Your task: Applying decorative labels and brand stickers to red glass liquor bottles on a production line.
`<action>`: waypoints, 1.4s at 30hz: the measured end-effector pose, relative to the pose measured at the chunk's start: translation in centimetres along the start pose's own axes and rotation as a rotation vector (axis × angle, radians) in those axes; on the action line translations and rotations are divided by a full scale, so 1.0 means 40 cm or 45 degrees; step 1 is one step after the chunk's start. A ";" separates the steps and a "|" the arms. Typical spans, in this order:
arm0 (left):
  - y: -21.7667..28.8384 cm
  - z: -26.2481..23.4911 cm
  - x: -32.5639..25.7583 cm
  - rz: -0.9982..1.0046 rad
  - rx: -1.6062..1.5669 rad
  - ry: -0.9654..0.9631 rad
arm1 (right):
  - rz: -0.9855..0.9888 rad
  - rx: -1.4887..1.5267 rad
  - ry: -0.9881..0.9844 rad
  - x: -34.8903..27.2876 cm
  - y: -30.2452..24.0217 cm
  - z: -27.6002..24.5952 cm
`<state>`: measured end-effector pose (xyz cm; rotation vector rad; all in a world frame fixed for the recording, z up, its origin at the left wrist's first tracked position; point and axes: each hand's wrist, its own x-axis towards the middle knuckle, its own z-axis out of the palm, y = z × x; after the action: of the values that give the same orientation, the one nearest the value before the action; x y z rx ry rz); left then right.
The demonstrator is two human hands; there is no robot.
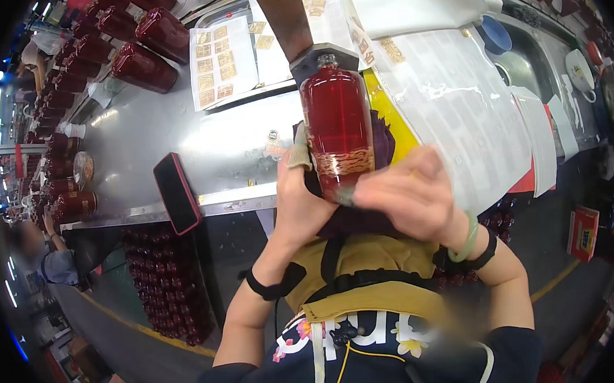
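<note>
A red glass bottle [337, 122] lies in front of me, its neck pointing away under a dark metal bracket [322, 56] at the end of a brown bar [281, 12]. A patterned gold band [345, 162] runs across the bottle near its base. My left hand [302, 195] is closed round the bottle's left side, with a pale cover on one finger. By the base, at its right, is my right hand [410, 193], fingers bent and smeared by motion. Something grey-green shows at its fingertips. Dark purple cloth [383, 138] lies under the bottle.
A phone [177, 193] rests at the metal table's [140, 150] front edge. Sheets of gold stickers [214, 64] lie beyond, with white sheets [458, 117] at right. Several red bottles [144, 68] stand at left. A blue bowl [495, 34] sits beside the sink [530, 69].
</note>
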<state>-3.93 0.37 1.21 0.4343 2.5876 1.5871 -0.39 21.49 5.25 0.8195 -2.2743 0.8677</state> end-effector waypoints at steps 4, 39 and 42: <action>0.003 -0.007 -0.029 0.191 0.148 0.147 | 0.024 -0.111 0.015 -0.016 0.010 -0.005; 0.023 0.017 0.009 -0.133 -0.869 -0.014 | 0.126 0.044 -0.004 -0.055 -0.005 0.013; 0.013 0.013 0.016 -0.057 -0.701 0.020 | 0.068 0.038 -0.035 -0.034 -0.016 -0.016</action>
<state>-4.33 1.23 1.47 0.3098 2.0164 2.1755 1.14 22.02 4.97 0.7919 -2.3214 0.9218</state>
